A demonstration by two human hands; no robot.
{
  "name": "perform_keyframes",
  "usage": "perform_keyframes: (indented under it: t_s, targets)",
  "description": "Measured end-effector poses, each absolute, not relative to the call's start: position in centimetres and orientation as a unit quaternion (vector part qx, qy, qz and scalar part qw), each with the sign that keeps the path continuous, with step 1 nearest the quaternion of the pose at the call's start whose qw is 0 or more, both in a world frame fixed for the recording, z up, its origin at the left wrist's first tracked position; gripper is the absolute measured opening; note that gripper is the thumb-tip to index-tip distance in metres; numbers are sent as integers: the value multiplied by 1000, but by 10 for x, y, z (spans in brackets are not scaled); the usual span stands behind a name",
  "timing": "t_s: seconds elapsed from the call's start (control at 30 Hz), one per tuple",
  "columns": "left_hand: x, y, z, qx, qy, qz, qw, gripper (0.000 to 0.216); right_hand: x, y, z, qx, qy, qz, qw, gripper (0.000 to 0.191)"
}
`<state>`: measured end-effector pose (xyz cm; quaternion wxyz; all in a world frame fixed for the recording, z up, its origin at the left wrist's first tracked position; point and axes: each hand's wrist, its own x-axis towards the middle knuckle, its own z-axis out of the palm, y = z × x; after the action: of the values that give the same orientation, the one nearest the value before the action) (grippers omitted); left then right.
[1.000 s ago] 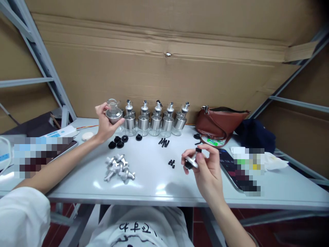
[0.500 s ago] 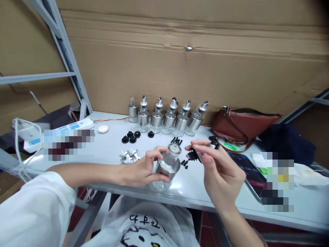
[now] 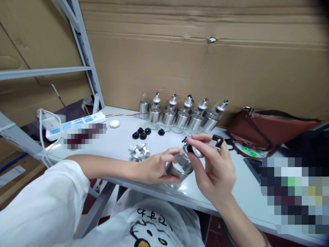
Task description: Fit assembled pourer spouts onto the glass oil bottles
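My left hand (image 3: 160,167) is wrapped round a glass bottle (image 3: 180,168) with a steel sleeve, which leans to the right near the table's front edge. A pour spout (image 3: 196,151) with a black stopper and silver collar is pinched in my right hand (image 3: 214,164). Its stopper end is at the bottle's mouth; my fingers partly hide how deep it sits. Behind my hands stands a row of steel-sleeved bottles (image 3: 168,118), most topped with spouts. Several black stoppers (image 3: 143,136) lie left of centre, and silver spout parts (image 3: 139,151) lie beside my left forearm.
A brown leather bag (image 3: 277,132) rests at the back right. On the left are a power strip (image 3: 77,125) with a white cable and a round white object (image 3: 114,123). A cardboard sheet (image 3: 164,58) stands behind the table, beside a grey metal frame (image 3: 87,58).
The spout in my right hand has moved left and down to the bottle's mouth. My left hand still grips the bottle. The whole view has shifted, so things appear farther right.
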<state>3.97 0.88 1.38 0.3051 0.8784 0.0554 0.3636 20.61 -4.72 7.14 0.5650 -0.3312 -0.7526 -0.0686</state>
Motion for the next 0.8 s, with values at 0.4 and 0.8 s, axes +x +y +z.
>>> perform_keyframes:
  t_s: [0.4, 0.8]
  targets:
    - [39, 10, 6, 888, 28, 379, 260, 45, 202, -45, 68, -300, -789, -29, 536, 44]
    - [37, 10, 8, 890, 63, 347, 289, 43, 187, -42, 42, -323, -736, -66, 591, 52]
